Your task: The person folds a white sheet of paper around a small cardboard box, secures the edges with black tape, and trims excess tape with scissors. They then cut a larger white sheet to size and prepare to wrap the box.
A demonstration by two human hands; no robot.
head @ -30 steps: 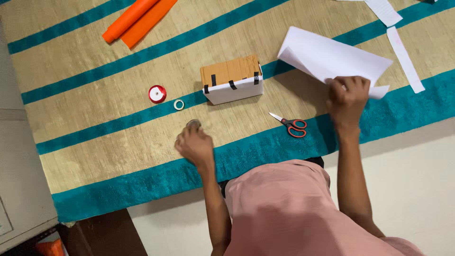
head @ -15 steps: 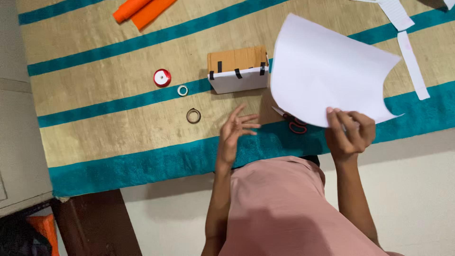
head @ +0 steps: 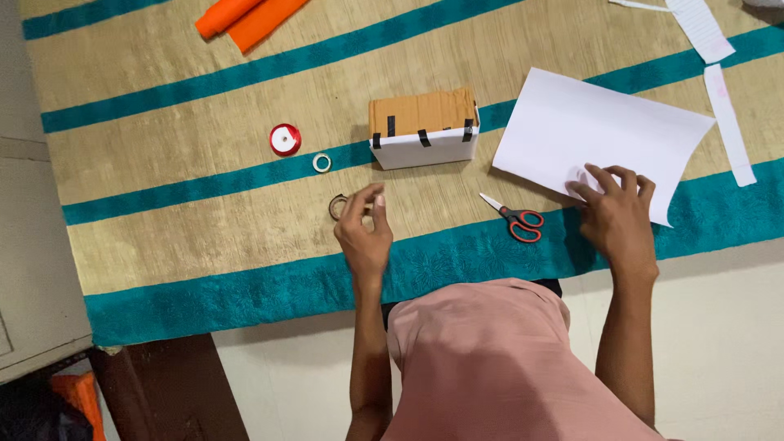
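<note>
White sheet (head: 600, 135), lifted half a second ago, now flat on striped cloth (head: 188, 237). Right hand (head: 618, 214) fingers spread, pressing sheet's near edge. Left hand (head: 364, 231) fingers loosely curled, touching dark ring (head: 337, 206). Scissors (head: 515, 217) between hands; box (head: 425, 128) beyond. Pale floor (head: 719, 327) below bench.

Box (head: 423, 128) mid-mat (head: 204, 237); paper sheet (head: 600, 135) right of it; scissors (head: 514, 216) between, nearer; ribbon spool (head: 285, 140), small tape ring (head: 322, 162) left; rolls (head: 245, 16) far left.
</note>
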